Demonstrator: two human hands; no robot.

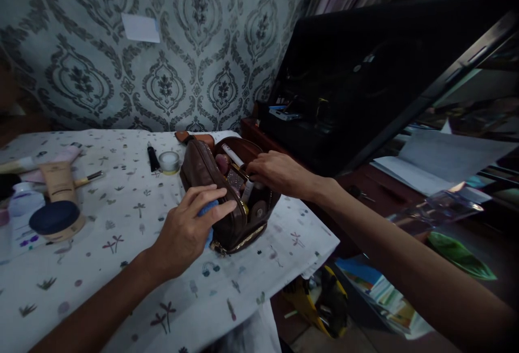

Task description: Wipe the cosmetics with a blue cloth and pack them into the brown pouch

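A brown leather makeup bag with gold zips stands unzipped on the patterned tablecloth. In it I see a white tube, a glittery palette and other cosmetics. My left hand grips the bag's near left side, fingers over the rim. Something blue shows between those fingers and the bag; its kind is unclear. My right hand reaches into the right side of the opening with curled fingers. Their tips are hidden, so what they hold cannot be made out.
Left of the bag are a small clear-sided jar and a black tube. Farther left lie a beige tube, a dark-lidded jar and brushes. A large black panel leans at right, above papers.
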